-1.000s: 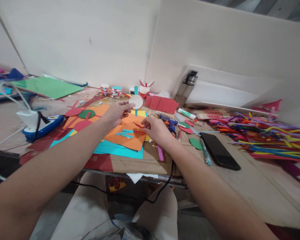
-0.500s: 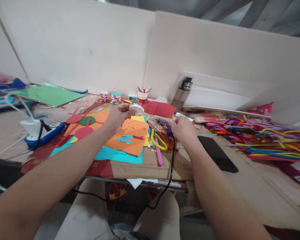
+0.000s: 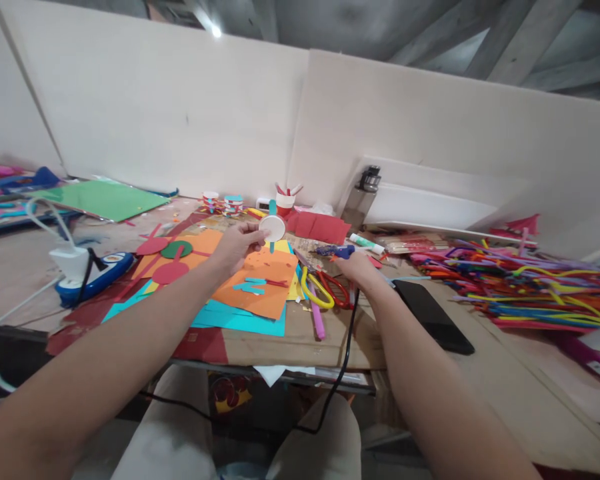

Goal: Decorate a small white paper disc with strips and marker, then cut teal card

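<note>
My left hand [image 3: 237, 244] is closed on a white paper disc with a blue strip [image 3: 272, 227] and holds it up above the orange sheet [image 3: 257, 280]. My right hand [image 3: 356, 267] is wrapped round the handle of a blue glue gun [image 3: 334, 251], which lies just above the table with its black cord [image 3: 347, 347] trailing down over the front edge. Yellow-handled scissors [image 3: 314, 289] and red-handled scissors [image 3: 336, 288] lie between the two hands.
Coloured paper sheets and red and green discs [image 3: 169, 261] cover the cardboard. A black phone [image 3: 433, 315] lies to the right, beside a heap of pipe cleaners [image 3: 520, 287]. A glue stick [image 3: 366, 243], a red cup [image 3: 285, 198], a bottle [image 3: 363, 190] and a blue power strip [image 3: 95, 275] stand around.
My right hand left the orange sheet, moved right and took hold of the glue gun. The left hand kept the disc raised. The camera tilted upward.
</note>
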The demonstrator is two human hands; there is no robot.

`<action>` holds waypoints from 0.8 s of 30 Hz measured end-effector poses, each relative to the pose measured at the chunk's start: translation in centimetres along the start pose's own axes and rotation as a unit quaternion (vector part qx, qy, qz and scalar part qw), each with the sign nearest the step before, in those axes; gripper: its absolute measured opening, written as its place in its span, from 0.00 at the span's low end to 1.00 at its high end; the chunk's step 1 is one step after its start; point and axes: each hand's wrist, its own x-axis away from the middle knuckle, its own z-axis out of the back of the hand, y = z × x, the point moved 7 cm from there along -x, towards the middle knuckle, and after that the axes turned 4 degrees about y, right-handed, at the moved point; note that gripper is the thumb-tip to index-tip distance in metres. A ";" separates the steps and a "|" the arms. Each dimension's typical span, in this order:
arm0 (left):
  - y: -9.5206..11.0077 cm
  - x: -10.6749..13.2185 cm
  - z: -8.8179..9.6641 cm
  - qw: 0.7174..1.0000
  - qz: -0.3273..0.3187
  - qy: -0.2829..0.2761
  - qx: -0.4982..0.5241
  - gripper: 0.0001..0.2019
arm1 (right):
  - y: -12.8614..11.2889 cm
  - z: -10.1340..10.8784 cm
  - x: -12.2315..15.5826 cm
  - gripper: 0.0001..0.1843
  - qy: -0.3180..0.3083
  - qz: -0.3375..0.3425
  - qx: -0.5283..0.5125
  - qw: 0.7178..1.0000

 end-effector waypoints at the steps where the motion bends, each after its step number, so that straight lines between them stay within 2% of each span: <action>1: -0.2 -0.1 0.1 1.000 0.008 0.001 0.002 0.14 | 0.2 0.1 -0.1 0.15 0.007 -0.008 -0.007 1.000; 3: -0.5 -0.2 0.2 1.000 0.024 0.004 0.012 0.15 | 0.5 0.6 -0.3 0.14 0.030 -0.029 -0.043 0.998; 5: -0.6 -0.5 0.2 0.999 0.021 -0.002 0.024 0.15 | 0.5 1.4 -0.1 0.13 0.072 -0.051 -0.136 0.987; 7: -0.3 -0.8 0.2 1.000 -0.010 -0.013 0.025 0.15 | -0.1 2.0 0.3 0.15 0.093 -0.050 -0.292 0.951; 10: 0.9 -1.0 0.3 0.996 -0.078 -0.031 -0.004 0.15 | -2.3 2.4 1.4 0.18 0.040 -0.008 -0.487 0.872; 12: 1.7 -0.9 0.3 0.992 -0.115 -0.047 -0.027 0.15 | -3.7 2.6 2.3 0.19 -0.007 0.018 -0.530 0.848; 17: 3.3 -0.5 0.5 0.975 -0.200 -0.087 -0.047 0.13 | -5.7 3.2 4.0 0.12 -0.061 0.101 -0.514 0.850; 24: 4.8 -0.3 1.0 0.967 -0.240 -0.078 -0.043 0.16 | -6.1 3.1 4.3 0.14 -0.102 0.156 -0.468 0.864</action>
